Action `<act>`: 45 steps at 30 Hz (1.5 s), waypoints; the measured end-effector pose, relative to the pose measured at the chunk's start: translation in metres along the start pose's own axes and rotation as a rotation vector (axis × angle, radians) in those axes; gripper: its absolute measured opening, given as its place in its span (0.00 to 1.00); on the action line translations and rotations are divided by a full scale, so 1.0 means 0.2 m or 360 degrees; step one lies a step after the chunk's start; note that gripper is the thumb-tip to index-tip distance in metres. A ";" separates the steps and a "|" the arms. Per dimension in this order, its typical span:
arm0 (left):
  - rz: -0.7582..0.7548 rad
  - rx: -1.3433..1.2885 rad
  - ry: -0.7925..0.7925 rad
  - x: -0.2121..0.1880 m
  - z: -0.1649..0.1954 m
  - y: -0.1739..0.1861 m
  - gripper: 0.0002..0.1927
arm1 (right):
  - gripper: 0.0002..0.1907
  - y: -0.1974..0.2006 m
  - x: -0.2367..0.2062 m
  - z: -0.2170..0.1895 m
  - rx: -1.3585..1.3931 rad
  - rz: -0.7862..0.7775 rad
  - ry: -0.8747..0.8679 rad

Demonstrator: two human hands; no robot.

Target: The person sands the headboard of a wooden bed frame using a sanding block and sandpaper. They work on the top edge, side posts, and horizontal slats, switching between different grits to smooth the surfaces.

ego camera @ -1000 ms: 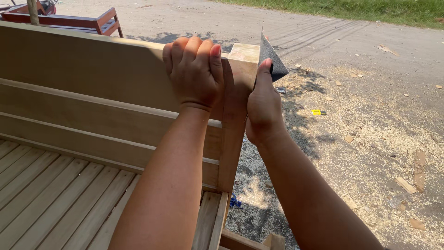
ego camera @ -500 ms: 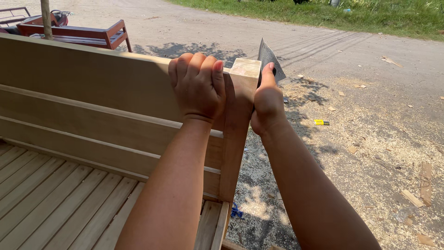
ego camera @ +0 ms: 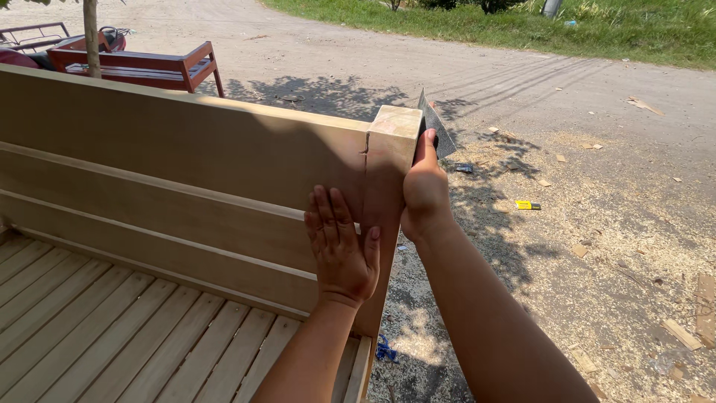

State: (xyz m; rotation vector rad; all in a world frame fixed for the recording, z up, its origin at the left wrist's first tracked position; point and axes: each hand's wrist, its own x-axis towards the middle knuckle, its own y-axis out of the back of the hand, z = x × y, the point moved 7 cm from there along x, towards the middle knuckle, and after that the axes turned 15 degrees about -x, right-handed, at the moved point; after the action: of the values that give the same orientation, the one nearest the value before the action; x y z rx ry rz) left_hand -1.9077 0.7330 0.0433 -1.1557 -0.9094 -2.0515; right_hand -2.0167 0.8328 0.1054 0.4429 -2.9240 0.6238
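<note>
Head view: your left hand [ego camera: 341, 250] lies flat, fingers spread, on the bench back [ego camera: 186, 149] at 6 o'clock of the corner post [ego camera: 391, 142]. Right hand [ego camera: 424, 186] pinches a scraper blade [ego camera: 435, 130], probably steel, against the post's outer face. Wood looks bare and smooth; finish not on.

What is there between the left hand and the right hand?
In the head view, the upright wooden corner post stands between them: the left hand lies flat on its inner side, and the right hand holds a metal scraper blade at its outer side.

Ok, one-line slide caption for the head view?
Left hand flat on wooden bench back; right hand holds metal scraper against corner post.
</note>
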 end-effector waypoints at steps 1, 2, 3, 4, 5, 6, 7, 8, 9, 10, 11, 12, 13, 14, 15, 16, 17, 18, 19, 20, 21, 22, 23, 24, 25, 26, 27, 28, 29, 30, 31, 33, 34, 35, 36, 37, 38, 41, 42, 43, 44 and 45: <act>-0.0019 0.0019 0.0008 -0.06 -0.02 -0.03 0.40 | 0.38 0.01 0.00 0.00 -0.0033 0.0045 -0.0009; -0.0041 0.0041 0.0020 -0.11 -0.05 -0.05 0.42 | 0.38 0.02 -0.03 0.01 -0.0065 0.0090 -0.0025; -0.0068 0.0065 0.0013 -0.15 -0.08 -0.06 0.43 | 0.38 0.01 -0.11 0.05 -0.0076 0.0077 0.0026; -0.0094 0.0089 0.0002 -0.18 -0.10 -0.07 0.44 | 0.37 0.00 -0.21 0.11 -0.0086 0.0063 0.0079; -0.0111 0.0112 -0.0015 -0.19 -0.12 -0.06 0.45 | 0.36 0.00 -0.29 0.14 -0.0099 0.0042 0.0142; -0.0125 0.0097 0.0001 -0.20 -0.15 -0.05 0.43 | 0.36 0.00 -0.32 0.16 -0.0128 0.0061 0.0129; -0.0141 0.0080 0.0020 -0.21 -0.17 -0.03 0.42 | 0.36 0.01 -0.33 0.18 -0.0159 0.0081 0.0113; -0.0156 0.0067 0.0037 -0.21 -0.19 -0.01 0.41 | 0.36 0.02 -0.33 0.18 -0.0188 0.0098 0.0098; -0.0156 0.0095 0.0070 -0.21 -0.21 0.01 0.40 | 0.37 0.01 -0.28 0.17 -0.0130 0.0052 0.0030; -0.0158 0.0120 0.0103 -0.22 -0.23 0.03 0.40 | 0.39 0.01 -0.19 0.12 -0.0074 0.0009 -0.0037; -0.0159 0.0144 0.0133 -0.22 -0.24 0.05 0.39 | 0.40 0.01 -0.11 0.08 -0.0018 -0.0036 -0.0099; -0.0147 0.0154 0.0120 -0.22 -0.23 0.07 0.38 | 0.40 0.02 -0.06 0.04 -0.0034 0.0021 -0.0112; -0.0137 0.0162 0.0105 -0.22 -0.23 0.08 0.36 | 0.40 0.03 -0.04 0.03 -0.0051 0.0081 -0.0126; -0.0125 0.0170 0.0091 -0.23 -0.22 0.09 0.35 | 0.40 0.03 -0.03 0.02 -0.0068 0.0139 -0.0139; -0.0115 0.0145 0.0082 -0.22 -0.22 0.10 0.35 | 0.38 0.01 -0.07 0.03 -0.0037 0.0078 -0.0068; -0.0107 0.0124 0.0075 -0.22 -0.21 0.10 0.34 | 0.37 -0.01 -0.14 0.06 -0.0003 0.0015 -0.0002; -0.0093 0.0102 0.0059 -0.22 -0.20 0.11 0.34 | 0.36 -0.03 -0.22 0.10 0.0033 -0.0052 0.0076; -0.0086 0.0103 0.0047 -0.21 -0.20 0.11 0.34 | 0.37 -0.03 -0.32 0.18 0.0001 -0.0031 0.0088; -0.0085 0.0103 0.0046 -0.21 -0.19 0.11 0.33 | 0.38 -0.04 -0.40 0.24 -0.0033 -0.0005 0.0088; -0.0083 0.0104 0.0044 -0.20 -0.19 0.12 0.33 | 0.38 -0.03 -0.41 0.27 -0.0015 0.0012 0.0049; -0.0099 0.0113 0.0064 -0.19 -0.19 0.12 0.33 | 0.38 -0.02 -0.40 0.29 0.0002 0.0025 0.0017; -0.0119 0.0126 0.0084 -0.19 -0.19 0.12 0.34 | 0.39 -0.02 -0.37 0.29 0.0022 0.0038 -0.0018; -0.0144 0.0137 0.0104 -0.19 -0.19 0.12 0.34 | 0.38 0.00 -0.31 0.27 -0.0035 0.0090 -0.0055; -0.0149 0.0140 0.0105 -0.19 -0.18 0.12 0.34 | 0.38 0.03 -0.23 0.23 -0.0093 0.0142 -0.0094; -0.0148 0.0144 0.0102 -0.18 -0.18 0.13 0.34 | 0.37 0.04 -0.16 0.19 -0.0150 0.0190 -0.0126; -0.0152 0.0145 0.0103 -0.19 -0.17 0.13 0.34 | 0.38 0.03 -0.12 0.15 -0.0097 0.0137 -0.0107; -0.0173 0.0153 0.0126 -0.19 -0.17 0.13 0.34 | 0.40 0.01 -0.12 0.13 -0.0043 0.0089 -0.0093; -0.0193 0.0162 0.0149 -0.19 -0.17 0.13 0.34 | 0.42 0.00 -0.13 0.12 0.0011 0.0039 -0.0077; -0.0214 0.0172 0.0175 -0.19 -0.18 0.13 0.34 | 0.41 -0.01 -0.19 0.13 0.0018 0.0060 -0.0073; -0.0228 0.0174 0.0187 -0.19 -0.18 0.12 0.34 | 0.40 -0.02 -0.29 0.18 0.0025 0.0081 -0.0071; -0.0234 0.0177 0.0195 -0.19 -0.18 0.12 0.34 | 0.39 -0.03 -0.39 0.21 0.0030 0.0096 -0.0062; -0.0242 0.0194 0.0207 -0.18 -0.17 0.13 0.34 | 0.40 -0.07 -0.49 0.24 0.0102 -0.0046 -0.0022; -0.0245 0.0211 0.0208 -0.18 -0.17 0.13 0.34 | 0.40 -0.09 -0.50 0.24 0.0141 -0.0122 0.0000; -0.0249 0.0229 0.0208 -0.17 -0.17 0.13 0.34 | 0.40 -0.07 -0.47 0.23 0.0099 -0.0066 -0.0031; -0.0267 0.0235 0.0227 -0.17 -0.17 0.13 0.35 | 0.39 -0.05 -0.40 0.21 0.0062 -0.0006 -0.0067; -0.0288 0.0238 0.0249 -0.17 -0.17 0.12 0.35 | 0.39 -0.02 -0.32 0.18 0.0022 0.0056 -0.0105; -0.0301 0.0242 0.0264 -0.17 -0.17 0.13 0.35 | 0.40 0.00 -0.21 0.15 -0.0027 0.0102 -0.0171; -0.0305 0.0232 0.0268 -0.17 -0.15 0.13 0.34 | 0.40 0.03 -0.15 0.16 -0.0048 0.0103 -0.0202; -0.0306 0.0214 0.0274 -0.17 -0.15 0.13 0.34 | 0.41 0.03 -0.18 0.18 -0.0034 0.0083 -0.0191; -0.0303 0.0192 0.0276 -0.16 -0.15 0.13 0.34 | 0.40 0.02 -0.26 0.23 0.0022 0.0053 -0.0124; -0.0294 0.0170 0.0271 -0.16 -0.14 0.13 0.34 | 0.39 -0.01 -0.38 0.30 0.0076 0.0018 -0.0049; -0.0287 0.0173 0.0264 -0.16 -0.14 0.14 0.34 | 0.40 -0.02 -0.47 0.34 0.0061 -0.0039 0.0016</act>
State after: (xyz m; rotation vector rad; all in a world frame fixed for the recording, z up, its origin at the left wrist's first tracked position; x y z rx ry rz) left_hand -1.8858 0.7002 0.0116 -0.8595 -1.0602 -2.1736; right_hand -1.9296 0.8245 0.0291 0.4777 -2.8970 0.6779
